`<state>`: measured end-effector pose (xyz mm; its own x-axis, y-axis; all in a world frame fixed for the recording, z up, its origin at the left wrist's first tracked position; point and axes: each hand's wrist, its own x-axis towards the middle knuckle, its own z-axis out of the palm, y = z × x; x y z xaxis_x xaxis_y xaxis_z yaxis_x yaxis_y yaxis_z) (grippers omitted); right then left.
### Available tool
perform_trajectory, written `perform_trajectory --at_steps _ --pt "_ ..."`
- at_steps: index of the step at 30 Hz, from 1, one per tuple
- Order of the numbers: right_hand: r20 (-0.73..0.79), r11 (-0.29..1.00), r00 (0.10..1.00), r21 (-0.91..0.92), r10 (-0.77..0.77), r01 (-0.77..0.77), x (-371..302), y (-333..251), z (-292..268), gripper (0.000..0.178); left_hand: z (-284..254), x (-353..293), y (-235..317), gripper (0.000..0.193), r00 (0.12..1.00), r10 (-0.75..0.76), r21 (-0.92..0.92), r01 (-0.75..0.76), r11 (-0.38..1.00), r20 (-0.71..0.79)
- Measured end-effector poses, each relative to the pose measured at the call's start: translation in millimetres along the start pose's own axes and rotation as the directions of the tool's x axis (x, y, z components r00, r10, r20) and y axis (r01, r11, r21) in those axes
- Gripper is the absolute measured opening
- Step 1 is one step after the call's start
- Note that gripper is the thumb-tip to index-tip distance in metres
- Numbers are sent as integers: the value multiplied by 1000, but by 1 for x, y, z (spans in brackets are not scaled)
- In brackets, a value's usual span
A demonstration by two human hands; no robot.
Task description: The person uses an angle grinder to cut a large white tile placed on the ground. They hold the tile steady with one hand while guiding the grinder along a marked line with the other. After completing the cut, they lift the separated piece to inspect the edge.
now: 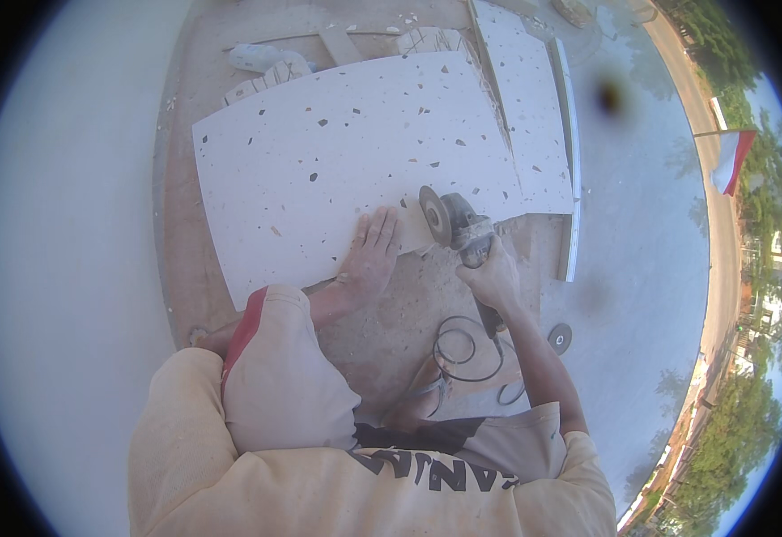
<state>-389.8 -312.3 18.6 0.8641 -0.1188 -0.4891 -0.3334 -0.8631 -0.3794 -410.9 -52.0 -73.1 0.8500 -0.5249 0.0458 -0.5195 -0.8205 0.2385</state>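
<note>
A large white terrazzo slab [275, 179] with dark flecks lies flat in front of me. My left hand [376, 252] rests on its near edge, palm down with fingers stretched out. In my right hand [496, 279] is a black angle grinder [473, 240], gripped round its body. The grinder's round cutting disc [435, 215] is at the slab's near edge, just right of my left fingers; I cannot tell whether it touches. A pale, dusty patch shows on the slab between hand and disc.
The grinder's cable [467, 351] loops on the ground near my foot. A loose disc [559, 338] lies to the right. Beyond are a second speckled slab [530, 107], a long metal bar [573, 179] and broken offcuts [431, 40]. A red-and-white flag [733, 163] stands far right.
</note>
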Motion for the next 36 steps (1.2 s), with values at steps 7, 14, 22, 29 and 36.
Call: perform_trajectory --at_steps 7,14,22,29,36 --pt "-12 1000 1000 -17 7 -7 -2 -4 -2 72 -1 1 1 70 1000 -4 -14 4 1000 14" --pt "-10 998 1000 54 -15 16 -2 8 -1 84 -3 1 0 70 998 8 80 -13 997 62" --pt "-75 987 996 150 -40 50 -33 8 -23 81 -3 0 -1 72 996 18 143 -30 989 83" --pt "-88 989 995 141 -38 50 -41 31 -15 78 3 1 -1 69 999 18 125 -23 992 42" --pt "-56 991 998 135 13 -5 -46 38 -12 72 -2 2 1 66 998 10 159 -21 987 66"
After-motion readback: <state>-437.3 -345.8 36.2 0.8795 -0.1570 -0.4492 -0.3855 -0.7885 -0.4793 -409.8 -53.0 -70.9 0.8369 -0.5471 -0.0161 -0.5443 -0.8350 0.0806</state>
